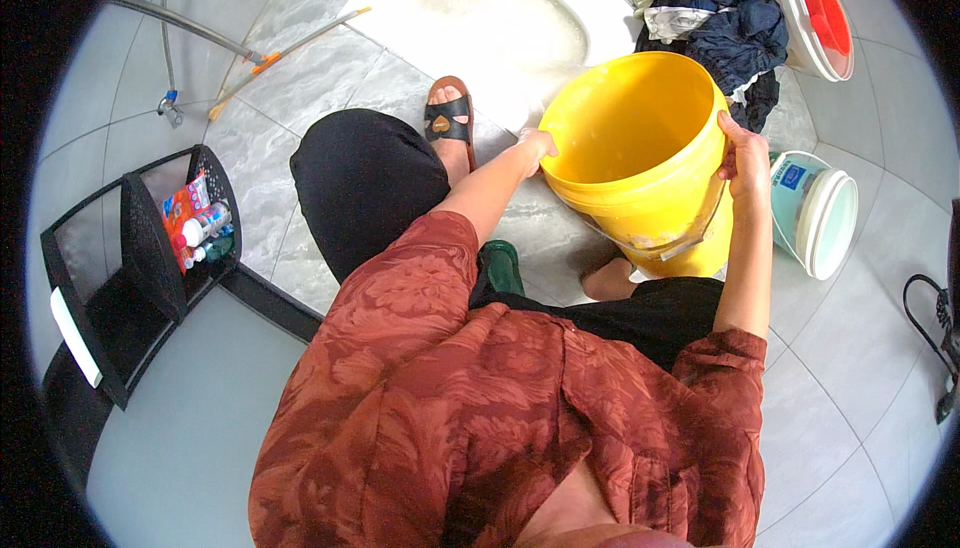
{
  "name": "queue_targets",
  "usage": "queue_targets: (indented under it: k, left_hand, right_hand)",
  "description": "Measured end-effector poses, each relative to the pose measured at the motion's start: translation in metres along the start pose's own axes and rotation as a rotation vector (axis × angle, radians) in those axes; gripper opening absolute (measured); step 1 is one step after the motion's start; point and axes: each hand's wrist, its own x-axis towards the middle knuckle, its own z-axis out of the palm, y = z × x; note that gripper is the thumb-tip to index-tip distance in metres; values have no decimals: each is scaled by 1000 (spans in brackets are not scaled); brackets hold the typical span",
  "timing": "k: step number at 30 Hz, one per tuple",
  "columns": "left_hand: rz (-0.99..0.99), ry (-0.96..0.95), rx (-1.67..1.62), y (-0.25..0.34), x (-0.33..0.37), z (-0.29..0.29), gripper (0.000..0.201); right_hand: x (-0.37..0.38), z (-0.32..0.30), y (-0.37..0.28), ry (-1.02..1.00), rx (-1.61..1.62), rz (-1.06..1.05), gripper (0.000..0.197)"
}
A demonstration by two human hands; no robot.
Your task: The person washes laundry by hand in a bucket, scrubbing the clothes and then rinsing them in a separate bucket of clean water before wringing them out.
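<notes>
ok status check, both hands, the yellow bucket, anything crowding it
Left fingers and right fingers gripping opposite sides of yellow bucket, near rim. Bucket uncovered. Pale green bucket close on right; mostly dark clothes pile just beyond.

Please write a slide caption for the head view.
Left hand and right hand hold a yellow bucket by its rim, near a pale green pail.

Single view: head-worn fisheye, upright, facing steeply down from person's head. Red shirt (pixel 470 418) nearest, filling lower middle; left hand (pixel 537 144) and right hand (pixel 746 158) farther off, above centre; floor tiles (pixel 340 73) beyond, lines bending toward rim.
</notes>
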Motion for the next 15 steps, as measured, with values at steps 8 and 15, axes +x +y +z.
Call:
queue_targets:
  k: [8,15]
  left_hand:
    - [-13,-102,-29,29,-8,16,51]
    - [41,-5,-145,65,-21,35,37]
  right_hand:
    - [19,-12,0,90,80,14,28]
    - [47,-35,4,55,159,13,25]
